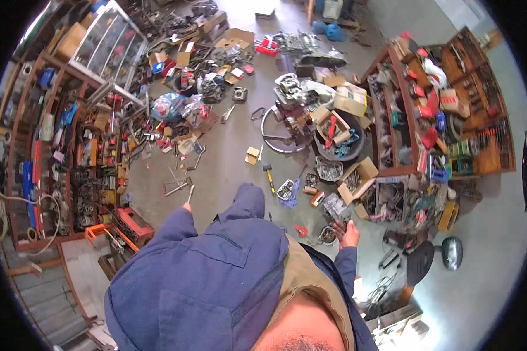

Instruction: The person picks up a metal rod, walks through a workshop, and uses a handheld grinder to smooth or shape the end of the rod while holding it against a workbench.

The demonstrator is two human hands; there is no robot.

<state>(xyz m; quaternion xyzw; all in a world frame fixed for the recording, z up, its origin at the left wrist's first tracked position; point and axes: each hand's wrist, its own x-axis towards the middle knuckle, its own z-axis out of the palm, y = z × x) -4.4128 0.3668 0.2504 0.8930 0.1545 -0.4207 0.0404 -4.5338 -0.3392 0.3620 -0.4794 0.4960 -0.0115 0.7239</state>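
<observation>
When the yellow-handled hammer point(270, 181) is taken as reference in the head view, the left hand point(186, 207) lies to its lower left, fingers closed on a slender metal tool point(190, 193). The right hand point(350, 236), lower right, adjoins a parts-filled bowl point(326, 236); its finger grip cannot be determined.

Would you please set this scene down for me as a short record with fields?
Left hand: holding a slim metal tool
Right hand: beside a container of metal parts; grip unclear
Floor: yellow-handled hammer, blue cloth, small red part
Right side: open cardboard box
Shelving: reddish-brown left shelves and right shelves, both loaded
</observation>
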